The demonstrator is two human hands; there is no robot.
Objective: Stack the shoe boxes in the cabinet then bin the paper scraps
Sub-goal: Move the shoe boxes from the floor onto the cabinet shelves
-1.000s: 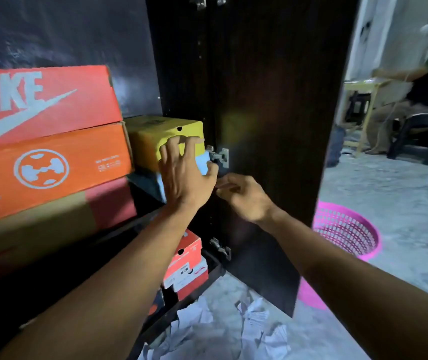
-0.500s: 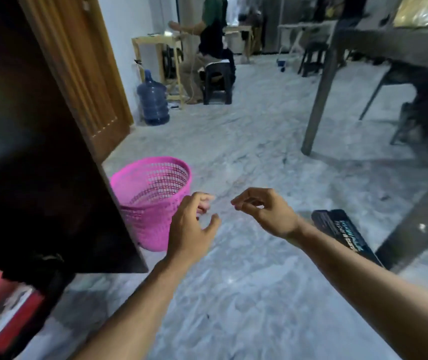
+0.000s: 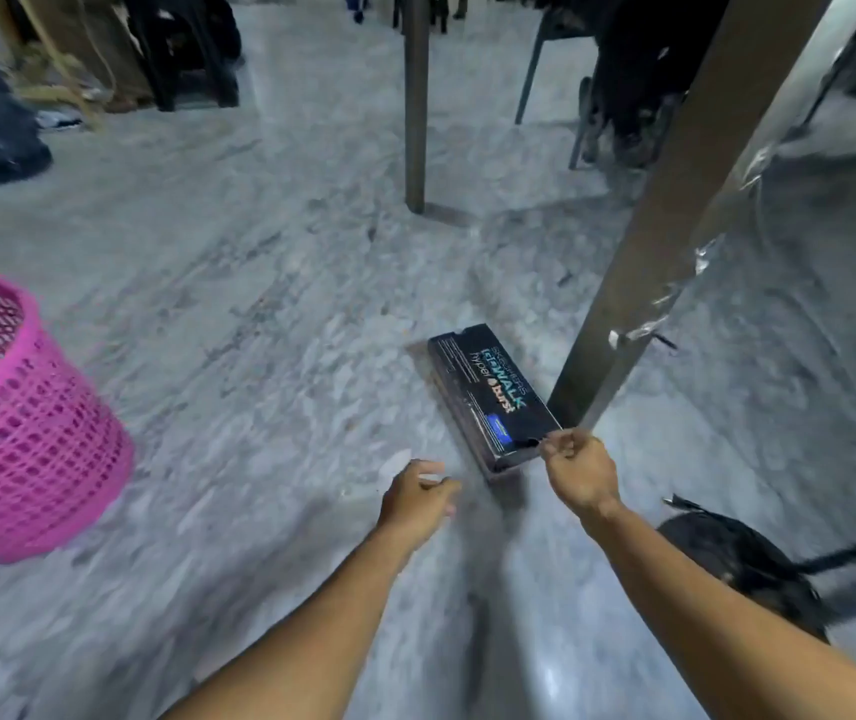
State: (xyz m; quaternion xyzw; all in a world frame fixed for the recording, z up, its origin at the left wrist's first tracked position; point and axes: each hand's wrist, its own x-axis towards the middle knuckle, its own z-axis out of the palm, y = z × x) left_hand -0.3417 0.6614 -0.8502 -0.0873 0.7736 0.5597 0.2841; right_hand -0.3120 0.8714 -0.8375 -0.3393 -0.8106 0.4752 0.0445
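Black shoe box [image 3: 493, 402] lies flat on the floor, touching the table leg [image 3: 639, 252]; my right hand [image 3: 579, 467] hovers loosely curled at its near corner, left hand [image 3: 418, 498] empty and half-open; risk I see: box snagging that leg, or slipping from a one-corner pinch.

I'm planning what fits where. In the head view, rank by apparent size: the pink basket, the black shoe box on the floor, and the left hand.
1. pink basket, largest, though cut off at the frame's left edge.
2. black shoe box, clearly smaller; it also lies farther away.
3. left hand, smallest, despite being nearer the camera than the box.
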